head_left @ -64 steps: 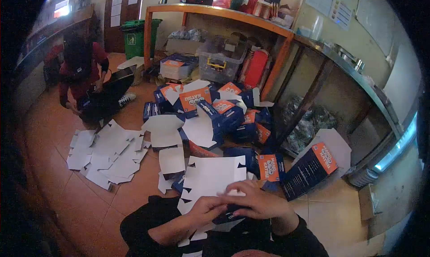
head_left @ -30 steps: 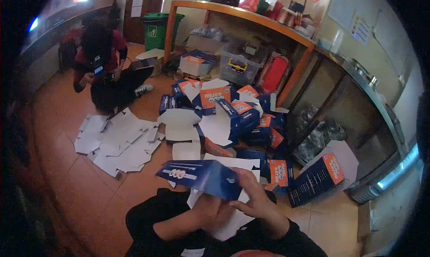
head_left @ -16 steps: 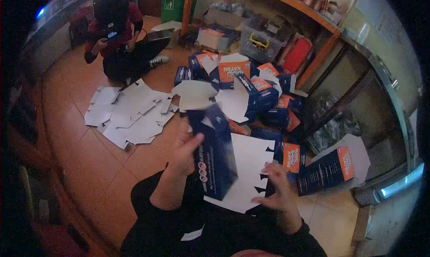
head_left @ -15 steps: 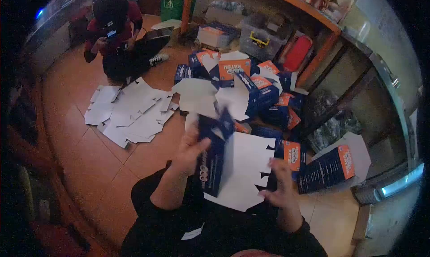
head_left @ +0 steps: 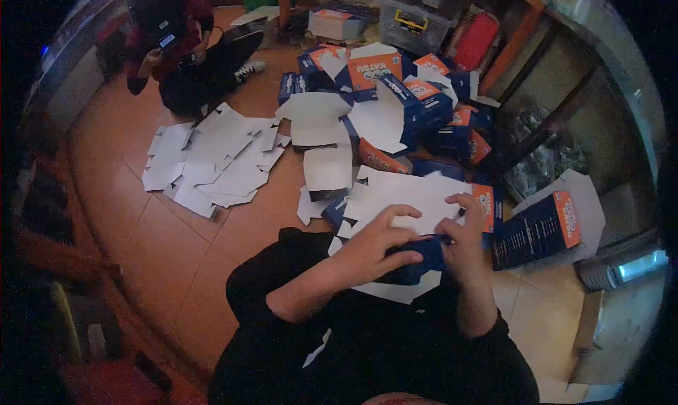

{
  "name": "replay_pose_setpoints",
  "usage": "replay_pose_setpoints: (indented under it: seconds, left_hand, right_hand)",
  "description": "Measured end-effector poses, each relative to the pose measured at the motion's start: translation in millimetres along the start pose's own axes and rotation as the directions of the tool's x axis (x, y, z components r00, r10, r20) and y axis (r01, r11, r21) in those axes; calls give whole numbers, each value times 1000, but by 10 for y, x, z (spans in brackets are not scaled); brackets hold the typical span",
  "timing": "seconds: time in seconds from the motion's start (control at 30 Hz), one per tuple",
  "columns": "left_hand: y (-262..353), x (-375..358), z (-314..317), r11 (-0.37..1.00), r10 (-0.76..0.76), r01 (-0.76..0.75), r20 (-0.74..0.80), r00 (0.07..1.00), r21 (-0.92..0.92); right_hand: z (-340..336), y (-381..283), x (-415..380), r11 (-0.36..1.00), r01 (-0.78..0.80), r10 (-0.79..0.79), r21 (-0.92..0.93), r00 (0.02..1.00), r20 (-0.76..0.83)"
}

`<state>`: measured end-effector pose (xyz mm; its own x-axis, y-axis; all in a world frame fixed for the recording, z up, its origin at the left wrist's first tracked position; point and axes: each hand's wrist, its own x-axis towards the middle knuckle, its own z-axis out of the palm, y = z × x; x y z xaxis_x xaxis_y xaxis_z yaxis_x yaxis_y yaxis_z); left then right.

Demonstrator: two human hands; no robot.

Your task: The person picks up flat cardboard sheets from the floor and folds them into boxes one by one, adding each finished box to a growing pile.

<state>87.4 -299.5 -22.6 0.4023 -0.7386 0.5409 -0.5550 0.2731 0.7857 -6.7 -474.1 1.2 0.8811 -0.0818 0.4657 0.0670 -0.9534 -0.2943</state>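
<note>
A partly folded cardboard box [head_left: 395,197] lies across my lap, its white inner face up and a navy blue side turned toward me. My left hand [head_left: 378,246] rests over its near left part, fingers and thumb spread apart. At the right end, my right hand [head_left: 462,239] has its fingers curled and pinching the box's edge. White flaps stick out at its left end, and another white flap hangs below the blue side. A small white paper scrap [head_left: 317,348] is on my dark clothing.
Flat white cardboard blanks [head_left: 212,158] lie on the tiled floor at left. Navy and orange boxes [head_left: 374,69] are heaped ahead, and another open box [head_left: 537,228] stands at right. A seated person [head_left: 176,52] holds a device at upper left. Behind the heap is a clear plastic bin [head_left: 409,27].
The box has turned, bringing its blue side from the left to face me. My left hand has let go of the blue side and moved right; my right hand has closed on the edge.
</note>
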Motion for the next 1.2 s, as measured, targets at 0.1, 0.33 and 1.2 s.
replay_pose_setpoints:
  seconds: [0.1,0.33,1.2]
  left_hand:
    - [-35,-9,-7,912,-270,325,231,935,-252]
    - [-118,23,-180,942,-265,312,295,918,-125]
    - [-221,19,59,898,-383,398,116,917,-187]
  right_hand:
    - [-87,-48,-13,995,91,-89,34,994,-61]
    - [-79,-58,-63,733,101,190,673,919,-344]
    - [-21,-17,-123,949,5,51,314,984,-170]
